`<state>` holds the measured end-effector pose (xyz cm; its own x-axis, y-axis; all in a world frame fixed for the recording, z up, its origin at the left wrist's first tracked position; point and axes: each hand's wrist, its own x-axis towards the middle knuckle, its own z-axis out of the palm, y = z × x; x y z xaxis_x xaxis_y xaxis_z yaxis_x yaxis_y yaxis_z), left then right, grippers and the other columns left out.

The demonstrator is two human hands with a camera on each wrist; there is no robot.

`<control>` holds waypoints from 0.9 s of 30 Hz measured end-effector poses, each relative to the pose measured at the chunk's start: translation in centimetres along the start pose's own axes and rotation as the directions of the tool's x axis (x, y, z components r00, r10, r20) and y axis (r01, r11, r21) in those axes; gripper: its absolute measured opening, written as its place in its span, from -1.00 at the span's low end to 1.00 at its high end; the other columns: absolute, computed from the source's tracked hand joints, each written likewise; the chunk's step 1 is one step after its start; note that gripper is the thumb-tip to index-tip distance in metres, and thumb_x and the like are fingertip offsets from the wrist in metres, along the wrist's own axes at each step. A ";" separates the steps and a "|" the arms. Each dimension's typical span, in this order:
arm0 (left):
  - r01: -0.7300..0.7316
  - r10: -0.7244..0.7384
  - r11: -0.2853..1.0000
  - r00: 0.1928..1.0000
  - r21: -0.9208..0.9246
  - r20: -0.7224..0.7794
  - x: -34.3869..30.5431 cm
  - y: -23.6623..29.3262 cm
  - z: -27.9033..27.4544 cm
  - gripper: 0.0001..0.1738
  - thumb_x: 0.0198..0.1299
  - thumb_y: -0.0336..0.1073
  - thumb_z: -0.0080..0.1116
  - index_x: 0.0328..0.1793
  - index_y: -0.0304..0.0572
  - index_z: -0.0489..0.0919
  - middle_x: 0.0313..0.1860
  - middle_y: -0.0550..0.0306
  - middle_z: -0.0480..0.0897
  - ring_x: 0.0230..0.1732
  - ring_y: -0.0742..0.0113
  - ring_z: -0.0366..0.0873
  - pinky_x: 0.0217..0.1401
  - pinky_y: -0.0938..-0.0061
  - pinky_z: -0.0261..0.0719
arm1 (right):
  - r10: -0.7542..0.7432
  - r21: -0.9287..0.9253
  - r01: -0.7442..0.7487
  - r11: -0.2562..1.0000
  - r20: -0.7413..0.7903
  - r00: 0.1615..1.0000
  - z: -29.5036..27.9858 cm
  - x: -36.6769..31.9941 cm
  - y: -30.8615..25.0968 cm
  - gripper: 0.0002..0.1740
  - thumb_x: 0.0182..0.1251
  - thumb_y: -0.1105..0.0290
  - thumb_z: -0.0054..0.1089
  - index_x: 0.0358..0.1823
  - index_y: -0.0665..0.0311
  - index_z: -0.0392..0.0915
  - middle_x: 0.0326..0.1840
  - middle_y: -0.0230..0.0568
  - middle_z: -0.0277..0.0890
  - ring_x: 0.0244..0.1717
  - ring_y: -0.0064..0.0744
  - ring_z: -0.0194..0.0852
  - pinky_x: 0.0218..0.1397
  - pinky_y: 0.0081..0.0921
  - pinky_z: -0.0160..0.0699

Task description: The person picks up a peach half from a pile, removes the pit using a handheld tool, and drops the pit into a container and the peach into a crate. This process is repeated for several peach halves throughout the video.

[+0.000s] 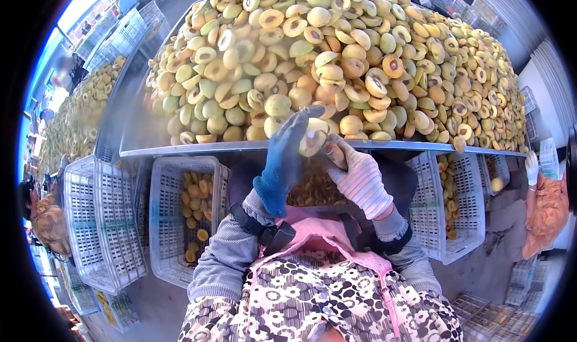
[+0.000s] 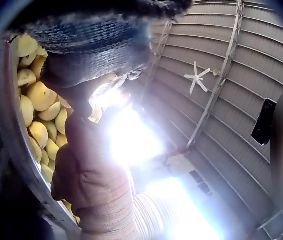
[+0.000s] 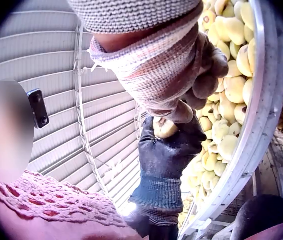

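1. Left hand (image 1: 281, 165), blue glove: fingers clamped round one fruit (image 1: 314, 139).
2. Fruit held up just above the table edge (image 1: 198, 149), right in front of the heap of halved fruit (image 1: 336, 54).
3. Right hand (image 1: 359, 178), striped glove: fingers curled, thumb against same fruit; anything inside the fist, cannot tell.
4. White crates (image 1: 174, 180) below the table.

The left hand (image 1: 282, 162) (motion-blurred in the head view) hides most of the held fruit (image 1: 314, 139).
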<state>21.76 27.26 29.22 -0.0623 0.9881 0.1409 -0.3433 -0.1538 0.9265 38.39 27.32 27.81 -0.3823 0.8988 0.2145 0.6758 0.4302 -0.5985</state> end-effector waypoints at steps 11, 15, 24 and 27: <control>-0.223 0.223 0.945 0.974 0.237 0.031 -0.4 -1.4 0.0 -0.54 0.40 -0.21 -0.07 0.30 -0.37 0.39 0.06 -0.06 0.57 -0.03 0.22 0.60 0.04 0.40 0.64 | 0.018 -0.066 -0.019 0.998 -0.020 1.000 0.3 -0.9 0.4 -0.37 0.18 0.17 0.24 0.31 0.09 0.34 -0.43 0.07 0.58 -0.37 0.07 0.59 -0.28 -0.19 0.56; -0.064 0.070 0.995 0.994 -0.071 0.081 -0.7 -1.1 0.8 -0.55 0.27 -0.41 0.12 0.27 -0.36 0.40 0.09 -0.02 0.56 0.02 0.26 0.58 0.10 0.42 0.58 | 0.117 -0.043 -0.114 0.992 0.056 0.992 -0.1 -0.6 0.1 -0.37 0.19 0.18 0.23 0.31 0.11 0.33 -0.44 0.07 0.57 -0.37 0.07 0.59 -0.27 -0.19 0.55; -0.178 0.180 0.919 0.983 0.350 0.029 -0.4 -3.4 0.5 -0.63 0.41 -0.24 -0.06 0.18 -0.38 0.46 0.05 -0.06 0.59 -0.02 0.26 0.61 0.02 0.43 0.61 | 0.158 -0.096 -0.153 0.984 0.043 0.987 0.9 -0.9 0.3 -0.44 0.21 0.21 0.19 0.25 0.11 0.36 -0.46 0.06 0.58 -0.36 0.08 0.59 -0.24 -0.13 0.53; 0.101 -0.102 0.995 0.993 -0.007 -0.055 -0.3 -3.0 1.0 -0.51 0.47 -0.06 -0.24 0.15 -0.37 0.48 -0.06 -0.05 0.63 -0.14 0.28 0.62 -0.08 0.46 0.62 | 0.130 -0.038 -0.128 0.991 0.065 0.989 1.7 -1.3 0.4 -0.51 0.20 0.27 0.16 0.18 0.16 0.39 -0.46 0.05 0.58 -0.35 0.08 0.59 -0.24 -0.10 0.52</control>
<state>23.78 27.41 26.78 -0.0786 0.9965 0.0267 -0.3548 -0.0530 0.9334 38.07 26.12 26.00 -0.3316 0.9397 0.0839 0.7424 0.3148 -0.5913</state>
